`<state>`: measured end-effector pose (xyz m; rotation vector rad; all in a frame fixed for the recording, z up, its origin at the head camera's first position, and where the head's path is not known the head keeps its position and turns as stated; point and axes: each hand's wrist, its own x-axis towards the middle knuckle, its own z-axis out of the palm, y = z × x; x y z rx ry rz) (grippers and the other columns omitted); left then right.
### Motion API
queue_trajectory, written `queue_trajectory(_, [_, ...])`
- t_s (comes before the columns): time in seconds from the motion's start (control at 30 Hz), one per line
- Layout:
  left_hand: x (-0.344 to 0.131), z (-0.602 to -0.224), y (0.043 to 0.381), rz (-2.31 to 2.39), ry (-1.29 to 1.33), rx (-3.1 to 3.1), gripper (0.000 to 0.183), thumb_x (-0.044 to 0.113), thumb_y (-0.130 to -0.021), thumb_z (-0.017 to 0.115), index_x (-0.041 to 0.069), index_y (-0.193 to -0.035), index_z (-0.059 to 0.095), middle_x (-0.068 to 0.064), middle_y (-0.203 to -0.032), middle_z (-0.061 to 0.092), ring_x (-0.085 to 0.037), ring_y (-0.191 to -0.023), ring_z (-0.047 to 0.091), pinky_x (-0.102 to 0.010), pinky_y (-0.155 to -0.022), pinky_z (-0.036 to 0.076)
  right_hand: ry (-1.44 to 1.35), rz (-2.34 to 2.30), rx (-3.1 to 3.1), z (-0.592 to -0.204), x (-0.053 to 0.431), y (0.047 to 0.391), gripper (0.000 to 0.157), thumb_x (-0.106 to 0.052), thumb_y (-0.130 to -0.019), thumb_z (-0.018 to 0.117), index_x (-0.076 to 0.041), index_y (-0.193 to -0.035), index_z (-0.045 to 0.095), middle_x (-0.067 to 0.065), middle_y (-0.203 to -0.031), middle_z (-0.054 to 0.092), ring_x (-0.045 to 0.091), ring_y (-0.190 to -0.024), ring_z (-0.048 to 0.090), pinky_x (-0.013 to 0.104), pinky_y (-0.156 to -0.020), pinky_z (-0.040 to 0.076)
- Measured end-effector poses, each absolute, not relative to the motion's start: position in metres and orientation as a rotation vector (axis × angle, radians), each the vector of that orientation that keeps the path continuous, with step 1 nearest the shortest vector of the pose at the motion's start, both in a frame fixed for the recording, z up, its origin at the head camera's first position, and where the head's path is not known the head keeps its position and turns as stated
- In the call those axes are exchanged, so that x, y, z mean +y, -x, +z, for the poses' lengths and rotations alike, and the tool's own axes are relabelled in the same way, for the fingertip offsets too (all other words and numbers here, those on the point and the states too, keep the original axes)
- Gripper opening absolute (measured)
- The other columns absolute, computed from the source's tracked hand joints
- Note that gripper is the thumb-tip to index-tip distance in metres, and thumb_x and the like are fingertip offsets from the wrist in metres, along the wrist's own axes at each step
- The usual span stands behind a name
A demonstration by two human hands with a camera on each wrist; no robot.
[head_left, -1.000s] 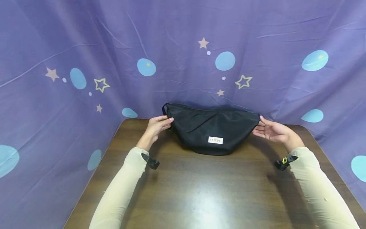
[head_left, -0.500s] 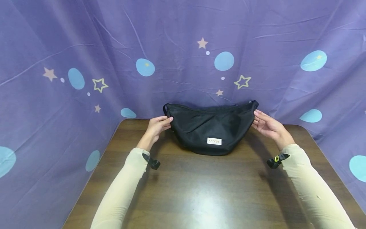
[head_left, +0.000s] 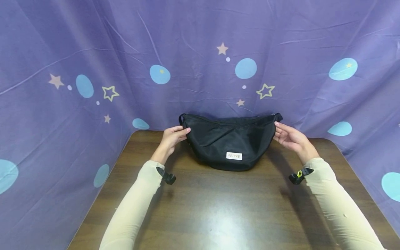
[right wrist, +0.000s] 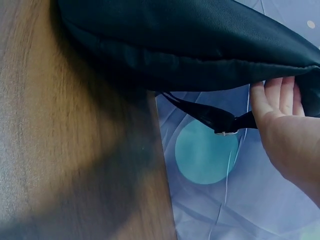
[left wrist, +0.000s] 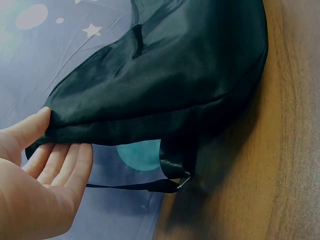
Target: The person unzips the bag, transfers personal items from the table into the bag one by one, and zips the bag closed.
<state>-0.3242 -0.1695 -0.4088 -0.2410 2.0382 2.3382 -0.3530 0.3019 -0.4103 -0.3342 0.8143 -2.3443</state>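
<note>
A black fabric sling bag (head_left: 206, 142) with a white label (head_left: 234, 156) stands at the back of the table, its zipped edge on top. My left hand (head_left: 170, 140) pinches its left end, thumb in front and fingers behind, as the left wrist view shows with the bag's side seam. At the opposite end my right hand (head_left: 292, 140) holds the upper corner, thumb on the front face. In the right wrist view its fingers (right wrist: 286, 95) go behind the fabric. A black strap (left wrist: 135, 187) with a metal buckle hangs behind the bag; most of it is hidden in the head view.
The brown wooden table (head_left: 200, 208) reaches from the bag to the front. A purple curtain (head_left: 193, 41) with stars and blue ovals hangs close behind the bag and along both sides. Black bands with small devices sit on both wrists.
My right hand has moved left and slightly up, drawing the bag's right end inward, so its corner and zip end now show above the hand. The left hand has stayed nearly in place.
</note>
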Motion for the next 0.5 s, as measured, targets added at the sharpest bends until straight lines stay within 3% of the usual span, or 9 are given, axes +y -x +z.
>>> queue_trajectory(0.1, [-0.1697, -0.4093, 0.3243, 2.318, 0.263, 2.056, 0.038, 0.006, -0.092, 0.075, -0.008, -0.124, 0.062, 0.009, -0.081, 0.071, -0.004, -0.074, 0.070, -0.020, -0.079, 0.060, 0.360, -2.330, 0.796, -0.4107, 0.3006, 0.3534, 0.048, -0.018, -0.112, 0.023, -0.002, -0.121, 0.067, 0.014, -0.122, 0.073, 0.023, -0.116, 0.069, 0.034, -0.103, 0.053])
queue_trajectory(0.23, [-0.1711, -0.4112, 0.3243, 2.291, 0.298, 2.077, 0.043, 0.008, -0.092, 0.075, -0.009, -0.128, 0.060, 0.008, -0.083, 0.068, -0.005, -0.074, 0.069, -0.021, -0.080, 0.060, 0.338, -2.337, 0.772, -0.4101, 0.2993, 0.3528, 0.048, -0.023, -0.112, 0.026, -0.003, -0.121, 0.068, 0.014, -0.121, 0.073, 0.023, -0.116, 0.069, 0.035, -0.103, 0.053])
queue_trajectory(0.5, [-0.1710, -0.4108, 0.3250, 2.355, 0.296, 2.034, 0.018, 0.006, -0.091, 0.076, 0.001, -0.105, 0.065, 0.009, -0.075, 0.068, -0.005, -0.068, 0.067, -0.019, -0.071, 0.060, 0.144, -2.400, 0.800, -0.4014, 0.2962, 0.3507, 0.035, -0.012, -0.111, 0.036, -0.001, -0.105, 0.069, 0.015, -0.104, 0.078, 0.023, -0.098, 0.075, 0.036, -0.093, 0.058])
